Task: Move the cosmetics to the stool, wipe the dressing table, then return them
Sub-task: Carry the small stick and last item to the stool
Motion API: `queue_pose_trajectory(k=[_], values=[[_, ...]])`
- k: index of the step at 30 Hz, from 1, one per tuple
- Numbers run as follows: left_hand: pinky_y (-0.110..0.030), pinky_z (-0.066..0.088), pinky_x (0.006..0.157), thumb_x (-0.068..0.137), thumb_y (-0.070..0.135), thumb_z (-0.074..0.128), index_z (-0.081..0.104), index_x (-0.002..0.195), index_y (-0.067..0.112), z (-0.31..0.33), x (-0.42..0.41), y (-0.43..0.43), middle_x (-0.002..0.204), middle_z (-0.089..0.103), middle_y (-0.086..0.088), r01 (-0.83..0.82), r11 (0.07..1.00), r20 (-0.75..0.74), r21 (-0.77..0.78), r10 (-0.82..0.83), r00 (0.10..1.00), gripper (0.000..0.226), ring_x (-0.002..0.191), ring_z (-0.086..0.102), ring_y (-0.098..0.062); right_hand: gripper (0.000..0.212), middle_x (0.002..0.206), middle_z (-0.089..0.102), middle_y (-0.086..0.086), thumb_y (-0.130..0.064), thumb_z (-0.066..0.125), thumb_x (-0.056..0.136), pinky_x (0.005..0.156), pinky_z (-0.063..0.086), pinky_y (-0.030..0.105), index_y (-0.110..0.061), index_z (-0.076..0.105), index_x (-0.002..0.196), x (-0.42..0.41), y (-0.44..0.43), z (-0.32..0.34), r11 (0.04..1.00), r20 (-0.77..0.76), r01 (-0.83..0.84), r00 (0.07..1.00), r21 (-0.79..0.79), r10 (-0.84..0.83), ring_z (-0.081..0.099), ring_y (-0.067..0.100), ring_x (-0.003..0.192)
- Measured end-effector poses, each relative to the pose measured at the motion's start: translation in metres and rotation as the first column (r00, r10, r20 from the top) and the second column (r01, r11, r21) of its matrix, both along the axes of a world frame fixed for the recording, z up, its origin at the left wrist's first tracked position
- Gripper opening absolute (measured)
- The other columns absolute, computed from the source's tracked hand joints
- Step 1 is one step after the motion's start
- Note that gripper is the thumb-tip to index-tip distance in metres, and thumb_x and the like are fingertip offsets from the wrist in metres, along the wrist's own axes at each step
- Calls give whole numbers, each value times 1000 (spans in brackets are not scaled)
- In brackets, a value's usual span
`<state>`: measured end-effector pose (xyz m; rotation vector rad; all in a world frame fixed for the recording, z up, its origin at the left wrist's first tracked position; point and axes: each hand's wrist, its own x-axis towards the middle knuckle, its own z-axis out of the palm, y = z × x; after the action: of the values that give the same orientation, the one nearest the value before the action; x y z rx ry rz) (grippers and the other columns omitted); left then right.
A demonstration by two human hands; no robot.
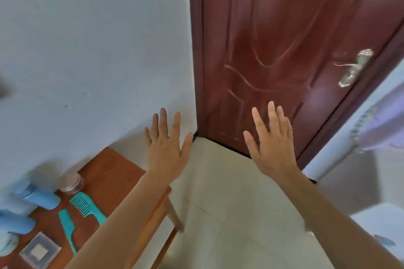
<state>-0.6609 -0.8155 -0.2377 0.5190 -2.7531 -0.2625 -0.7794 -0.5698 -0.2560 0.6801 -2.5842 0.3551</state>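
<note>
Both the left hand and the right hand are raised in the air with fingers spread wide, holding nothing. The cosmetics sit at lower left on the wooden tabletop: two blue bottles, a round jar, two teal combs and a square compact. Ahead stands a dark red door.

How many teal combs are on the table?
2. The wide comb lies nearest the left forearm, which hides its handle's end; the thin comb lies just left of it. Others may be off-frame.
</note>
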Motion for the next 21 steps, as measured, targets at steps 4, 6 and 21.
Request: queue_pose_trajectory(k=[4,6,21], values=[[-57,11,118,98,59,17,13,156,23,16,-49,133,163,0,-13,222,975,-22,8,-222,975,68,149,1,-32,64,164,10,15,-53,35,100,120,16,53,-22,24,156,11,137,5,980,-10,197,980,-14,-197,8,37,151],[-58,14,117,99,58,18,18,155,22,21,-65,194,162,4,-14,328,945,-42,2,-328,944,67,149,4,-32,66,164,9,15,-52,37,100,121,15,53,-22,22,157,22,199,7,957,17,289,957,-33,-288,7,37,151],[-57,18,116,98,56,23,10,156,21,-23,-196,517,162,-3,-18,824,566,20,29,-824,566,69,149,1,-34,69,164,8,17,-54,34,99,120,16,53,-19,20,157,31,485,-29,659,167,752,647,23,-744,9,38,151]])
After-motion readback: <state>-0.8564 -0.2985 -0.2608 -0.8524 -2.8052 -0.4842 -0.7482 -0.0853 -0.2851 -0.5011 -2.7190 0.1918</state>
